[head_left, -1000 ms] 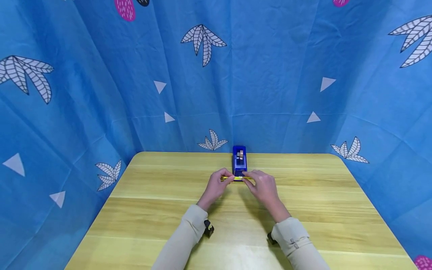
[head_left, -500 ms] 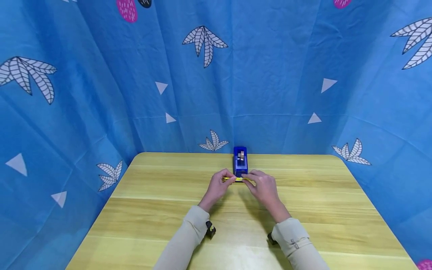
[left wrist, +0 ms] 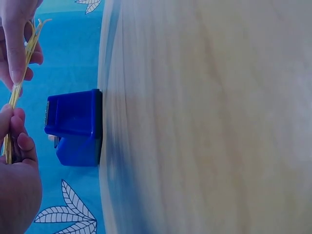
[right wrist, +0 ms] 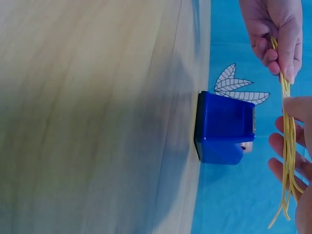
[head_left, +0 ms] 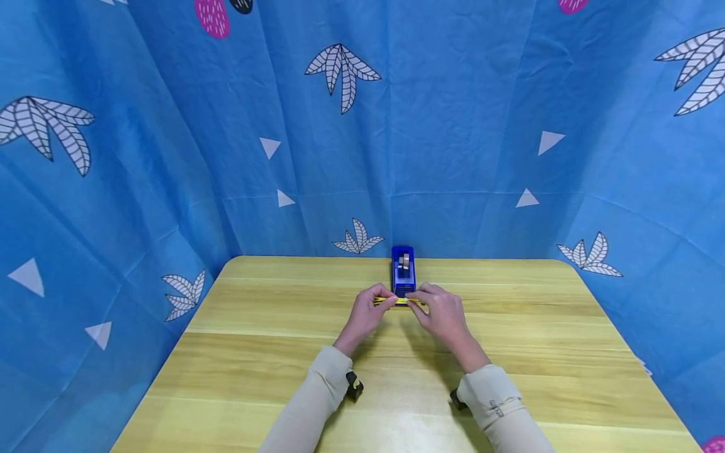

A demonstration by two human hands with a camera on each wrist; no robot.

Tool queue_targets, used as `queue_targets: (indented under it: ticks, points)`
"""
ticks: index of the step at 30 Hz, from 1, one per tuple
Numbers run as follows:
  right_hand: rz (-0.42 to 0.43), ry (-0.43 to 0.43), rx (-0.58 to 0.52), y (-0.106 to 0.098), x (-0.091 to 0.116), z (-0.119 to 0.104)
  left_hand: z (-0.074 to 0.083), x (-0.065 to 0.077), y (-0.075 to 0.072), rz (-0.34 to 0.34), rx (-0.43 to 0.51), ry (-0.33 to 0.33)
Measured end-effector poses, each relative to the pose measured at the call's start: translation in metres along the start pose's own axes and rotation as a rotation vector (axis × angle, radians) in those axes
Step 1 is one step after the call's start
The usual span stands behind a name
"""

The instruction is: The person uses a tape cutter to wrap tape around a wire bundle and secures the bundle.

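A bundle of thin yellow strands (head_left: 401,301) stretches level between the two hands, just in front of a blue tape dispenser (head_left: 403,270). My left hand (head_left: 367,311) pinches the bundle between thumb and fingers at its left part. On the other side my right hand (head_left: 444,313) pinches it, thumb and index finger close to the left fingertips. In the right wrist view, the loose ends of the strands (right wrist: 288,161) hang past the right fingers. A pale, shiny bit, perhaps clear tape, shows on the bundle between the hands; its extent cannot be made out.
The dispenser stands at the far edge of the wooden table (head_left: 260,352), against a blue patterned curtain (head_left: 453,126). Dark wrist straps (head_left: 354,385) sit at both cuffs. A small pale patch (head_left: 644,366) shows at the table's right edge.
Both hands stay almost in place with the bundle. My right index fingertip has come slightly lower onto the strands, and less of the pale bit shows. The head view has shifted a little.
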State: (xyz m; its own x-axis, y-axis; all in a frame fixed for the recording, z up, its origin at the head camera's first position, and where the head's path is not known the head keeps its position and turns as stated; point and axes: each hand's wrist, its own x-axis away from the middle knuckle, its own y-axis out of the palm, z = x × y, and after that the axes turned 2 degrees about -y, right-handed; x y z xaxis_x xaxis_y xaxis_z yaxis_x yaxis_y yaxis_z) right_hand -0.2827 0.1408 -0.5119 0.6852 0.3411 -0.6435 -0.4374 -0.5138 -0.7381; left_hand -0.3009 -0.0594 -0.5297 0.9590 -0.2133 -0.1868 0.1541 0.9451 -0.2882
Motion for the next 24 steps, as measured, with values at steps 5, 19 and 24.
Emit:
queue_targets:
  ticks: [5, 19, 24]
  points:
    - [-0.038, 0.007, 0.000, 0.000, -0.001, 0.001, 0.001, 0.001, 0.000, 0.007, -0.005, 0.007]
    - [-0.255, 0.142, -0.076, -0.010, -0.006, 0.004, 0.002, 0.002, 0.007, 0.011, -0.044, 0.030]
    - [-0.310, 0.171, -0.104, -0.013, -0.010, 0.003, 0.002, 0.002, 0.006, 0.010, -0.037, 0.032]
